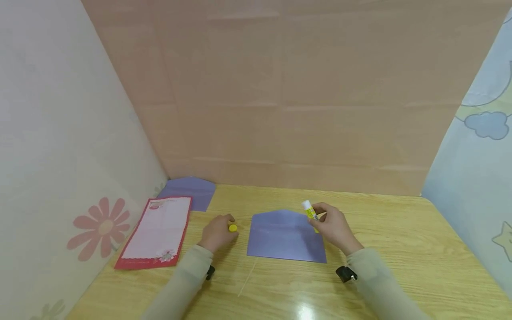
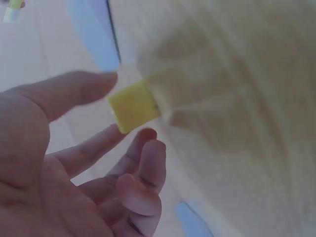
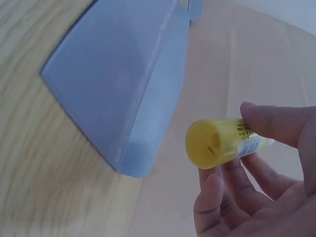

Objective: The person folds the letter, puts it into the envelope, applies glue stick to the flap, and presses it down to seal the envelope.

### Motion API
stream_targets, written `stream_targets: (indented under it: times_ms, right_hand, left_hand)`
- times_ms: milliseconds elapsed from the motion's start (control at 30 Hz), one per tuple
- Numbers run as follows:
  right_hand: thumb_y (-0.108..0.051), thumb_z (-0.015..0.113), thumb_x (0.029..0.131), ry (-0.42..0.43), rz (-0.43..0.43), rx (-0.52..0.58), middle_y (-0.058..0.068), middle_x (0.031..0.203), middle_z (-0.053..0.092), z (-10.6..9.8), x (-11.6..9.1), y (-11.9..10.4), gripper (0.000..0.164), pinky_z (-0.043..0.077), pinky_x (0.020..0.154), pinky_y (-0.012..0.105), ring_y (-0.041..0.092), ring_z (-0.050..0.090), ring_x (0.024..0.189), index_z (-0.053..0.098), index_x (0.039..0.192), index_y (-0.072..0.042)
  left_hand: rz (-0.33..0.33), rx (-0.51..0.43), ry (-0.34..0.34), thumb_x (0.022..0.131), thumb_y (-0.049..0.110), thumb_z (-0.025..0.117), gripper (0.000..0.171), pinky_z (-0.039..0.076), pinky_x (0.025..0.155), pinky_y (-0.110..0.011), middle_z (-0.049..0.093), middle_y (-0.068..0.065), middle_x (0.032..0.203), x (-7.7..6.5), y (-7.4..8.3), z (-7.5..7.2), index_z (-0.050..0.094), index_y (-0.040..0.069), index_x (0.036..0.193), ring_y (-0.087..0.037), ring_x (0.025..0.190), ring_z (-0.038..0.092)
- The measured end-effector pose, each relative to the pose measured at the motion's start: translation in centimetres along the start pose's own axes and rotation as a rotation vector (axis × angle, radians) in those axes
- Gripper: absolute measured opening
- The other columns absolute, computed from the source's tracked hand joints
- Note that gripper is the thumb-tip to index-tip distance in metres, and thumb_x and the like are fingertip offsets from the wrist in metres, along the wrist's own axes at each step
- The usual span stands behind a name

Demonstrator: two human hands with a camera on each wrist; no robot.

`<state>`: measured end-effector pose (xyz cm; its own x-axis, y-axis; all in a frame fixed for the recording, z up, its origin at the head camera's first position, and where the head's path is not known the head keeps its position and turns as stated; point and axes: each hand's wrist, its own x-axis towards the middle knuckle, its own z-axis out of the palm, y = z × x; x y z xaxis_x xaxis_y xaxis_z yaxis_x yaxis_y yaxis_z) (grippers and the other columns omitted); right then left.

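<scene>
My left hand [image 1: 218, 232] is low over the table and pinches a small yellow cap [image 2: 133, 106] between thumb and forefinger, close to the wood. Its other fingers curl loosely below. In my right hand [image 1: 333, 226] a yellow glue stick [image 1: 310, 212] leans with its white end up. The thumb and fingers grip it round its label, and its hollow yellow base [image 3: 203, 144] faces the right wrist camera. Under the stick lies a purple envelope [image 1: 282, 238] with its flap on the far side. The right hand overlaps the envelope's right edge in the head view.
At the left lies a red-bordered sheet of letter paper [image 1: 160, 226], partly over a second purple envelope [image 1: 202, 193]. All of it is on a wooden table [image 1: 396, 249]. A tan backdrop [image 1: 296, 93] rises behind, with patterned panels on both sides.
</scene>
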<state>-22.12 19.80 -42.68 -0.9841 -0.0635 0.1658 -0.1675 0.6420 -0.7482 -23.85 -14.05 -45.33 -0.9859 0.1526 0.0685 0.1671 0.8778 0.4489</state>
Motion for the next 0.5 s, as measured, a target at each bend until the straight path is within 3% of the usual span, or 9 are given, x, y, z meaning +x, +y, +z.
stream_targets:
  times_ms: [233, 500]
  right_hand:
    - [-0.011, 0.074, 0.088, -0.054, 0.008, 0.047, 0.013, 0.116, 0.065, 0.7, -0.3, -0.6, 0.039, 0.054, 0.06, 0.031, 0.022, 0.061, 0.088, 0.062, 0.124, -0.003]
    - [-0.008, 0.079, 0.084, -0.068, -0.03, 0.078, 0.009, 0.108, 0.067, 1.4, -0.7, -1.6, 0.037, 0.055, 0.059, 0.03, 0.021, 0.062, 0.086, 0.065, 0.118, -0.006]
  left_hand:
    - [0.011, -0.034, -0.001, 0.086, 0.014, 0.076, 0.023, 0.047, 0.058, -0.032, 0.071, -0.007, 0.096, -0.2, 0.3, 0.3, 0.071, 0.007, 0.107, -0.015, 0.073, 0.057]
    - [0.071, -0.108, 0.001, 0.089, 0.018, 0.075, 0.026, 0.055, 0.071, -0.04, 0.071, -0.008, 0.099, -0.8, 2.3, -0.7, 0.07, 0.006, 0.111, -0.023, 0.087, 0.066]
